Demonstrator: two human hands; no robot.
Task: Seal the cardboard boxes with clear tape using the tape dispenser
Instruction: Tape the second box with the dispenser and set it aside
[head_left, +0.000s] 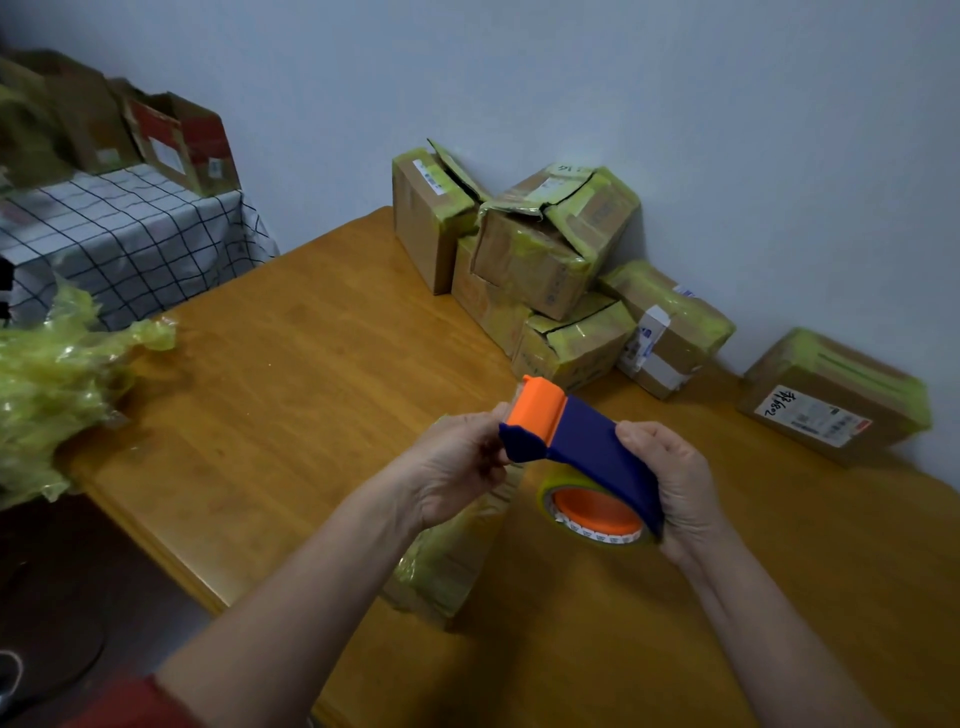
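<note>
Above wooden table (311, 364), right hand (670, 483) gripping tape dispenser (587, 436), left hand (457, 467) pinching its front end

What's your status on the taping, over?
Holding dispenser: right grip at rear, left grip pinching orange front end. Below left grip, box on table. Behind, other boxes stacked, out of the way.

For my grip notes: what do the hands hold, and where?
The tape dispenser: right hand grips its blue rear by the tape roll, left hand holds its front end.
</note>
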